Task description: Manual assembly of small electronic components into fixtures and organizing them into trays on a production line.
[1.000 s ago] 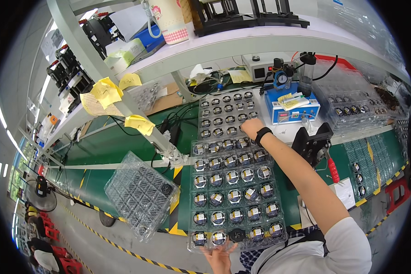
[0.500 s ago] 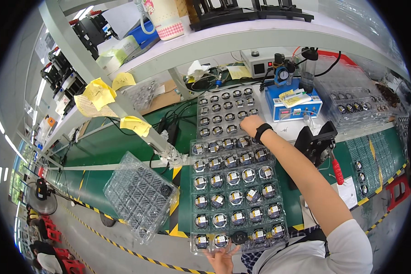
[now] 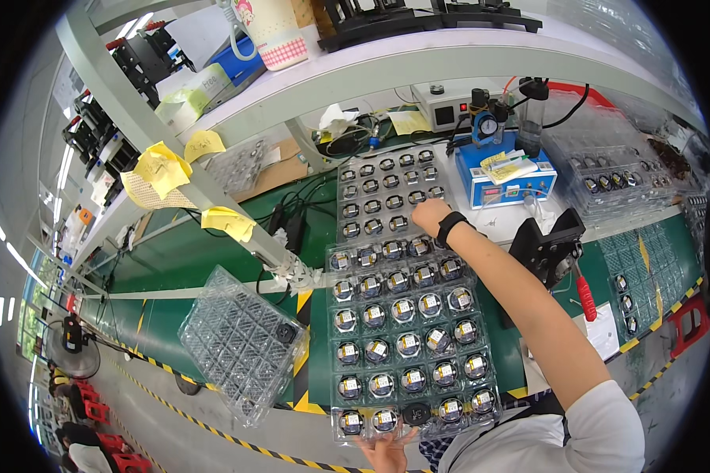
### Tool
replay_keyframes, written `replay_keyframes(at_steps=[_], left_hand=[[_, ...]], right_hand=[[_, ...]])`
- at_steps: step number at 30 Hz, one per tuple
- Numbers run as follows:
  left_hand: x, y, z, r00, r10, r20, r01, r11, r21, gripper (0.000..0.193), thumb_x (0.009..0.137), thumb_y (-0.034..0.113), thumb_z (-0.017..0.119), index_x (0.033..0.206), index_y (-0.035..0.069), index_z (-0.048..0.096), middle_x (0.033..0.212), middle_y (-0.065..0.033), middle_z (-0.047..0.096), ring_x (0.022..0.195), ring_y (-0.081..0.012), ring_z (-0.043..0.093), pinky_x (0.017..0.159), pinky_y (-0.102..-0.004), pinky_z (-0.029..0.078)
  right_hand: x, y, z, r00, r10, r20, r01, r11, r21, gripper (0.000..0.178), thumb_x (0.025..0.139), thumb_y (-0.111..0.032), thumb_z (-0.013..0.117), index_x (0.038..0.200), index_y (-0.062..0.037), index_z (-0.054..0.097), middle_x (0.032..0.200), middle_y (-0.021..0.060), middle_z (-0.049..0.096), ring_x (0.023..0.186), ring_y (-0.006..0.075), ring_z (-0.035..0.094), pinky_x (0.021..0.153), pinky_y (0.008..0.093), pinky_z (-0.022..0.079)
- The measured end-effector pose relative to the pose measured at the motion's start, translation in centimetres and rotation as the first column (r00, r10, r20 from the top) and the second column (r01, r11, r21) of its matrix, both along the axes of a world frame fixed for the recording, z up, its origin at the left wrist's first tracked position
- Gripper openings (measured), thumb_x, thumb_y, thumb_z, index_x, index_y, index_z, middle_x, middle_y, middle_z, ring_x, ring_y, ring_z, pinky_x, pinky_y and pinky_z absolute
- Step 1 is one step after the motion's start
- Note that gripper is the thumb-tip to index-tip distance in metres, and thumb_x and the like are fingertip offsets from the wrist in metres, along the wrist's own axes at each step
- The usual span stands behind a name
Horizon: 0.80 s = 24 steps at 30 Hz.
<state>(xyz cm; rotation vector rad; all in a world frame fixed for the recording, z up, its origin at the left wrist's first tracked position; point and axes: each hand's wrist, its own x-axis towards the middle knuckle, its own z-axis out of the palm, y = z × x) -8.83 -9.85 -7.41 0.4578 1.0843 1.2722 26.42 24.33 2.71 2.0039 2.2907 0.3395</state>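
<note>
A clear plastic tray [image 3: 387, 335] full of round dark parts with pale labels reaches from the bench past its near edge. My left hand [image 3: 386, 456] holds its near edge from below, fingers partly hidden by the plastic. At the tray's far right corner my right hand [image 3: 431, 218], with a black wristband, is closed on the rim; its fingertips are hidden. Beyond lies a second clear tray [image 3: 383, 196] of similar round parts, its near end meeting the first. One black disc [image 3: 416, 413] sits in the front row of the near tray.
Stacked clear trays [image 3: 241, 347] overhang the bench edge at left. To the right stand a black fixture with a red-handled clamp [image 3: 584, 298] and a blue control box [image 3: 506, 183]. A shelf post [image 3: 213, 197] with yellow notes rises at left. More filled trays [image 3: 607, 177] lie far right.
The near end of the front tray sits slightly lower in view, along with my left hand. My right hand stays at the far corner. The view has shifted a little.
</note>
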Motion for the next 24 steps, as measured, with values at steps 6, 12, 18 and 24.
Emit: replay_keyframes(at_steps=[6, 12, 18, 24], left_hand=[[-0.2, -0.2, -0.3, 0.998, -0.036, 0.05, 0.031, 0.995, 0.091, 0.043, 0.093, 0.017, 0.049, 0.134, 0.008, 0.041, 0.113, -0.0119, 0.057, 0.096, -0.0264, 0.058, 0.085, -0.0442, 0.05], [-0.5, -0.2, -1.0, 0.975, -0.132, 0.182, 0.084, 0.965, 0.247, 0.044, 0.093, 0.018, 0.051, 0.135, 0.008, 0.041, 0.119, -0.012, 0.055, 0.101, -0.027, 0.057, 0.086, -0.0436, 0.049], [1.4, 0.2, 3.3, 0.998, 0.008, -0.061, -0.011, 0.999, -0.046, 0.048, 0.092, 0.018, 0.053, 0.137, 0.01, 0.039, 0.13, -0.0115, 0.049, 0.11, -0.0286, 0.053, 0.089, -0.0473, 0.048], [0.8, 0.9, 3.5, 0.995, -0.062, -0.08, 0.056, 0.996, -0.074, 0.058, 0.091, 0.023, 0.057, 0.143, 0.014, 0.032, 0.139, -0.0097, 0.043, 0.12, -0.0305, 0.046, 0.098, -0.0562, 0.039]], right_hand=[[-0.6, -0.4, 0.3, 1.0, 0.003, 0.011, -0.003, 0.998, -0.068, 0.009, 0.072, -0.003, 0.063, 0.077, -0.0044, 0.069, 0.085, 0.0154, 0.069, 0.081, 0.0307, 0.067, 0.068, 0.0412, 0.055], [0.0, -0.7, -1.2, 0.999, 0.038, 0.018, -0.039, 0.997, 0.069, 0.008, 0.074, -0.006, 0.061, 0.075, -0.007, 0.069, 0.081, 0.013, 0.069, 0.077, 0.0298, 0.068, 0.065, 0.0402, 0.054], [-0.5, -1.1, -1.0, 1.0, -0.002, -0.002, 0.002, 0.995, 0.102, 0.008, 0.074, -0.008, 0.06, 0.073, -0.0084, 0.069, 0.079, 0.0117, 0.069, 0.076, 0.0293, 0.068, 0.063, 0.0398, 0.054], [-0.8, -0.5, 0.7, 0.992, -0.118, -0.053, 0.123, 0.987, 0.105, 0.011, 0.077, -0.008, 0.061, 0.079, -0.0104, 0.071, 0.084, 0.0085, 0.07, 0.082, 0.0266, 0.068, 0.066, 0.0383, 0.054]])
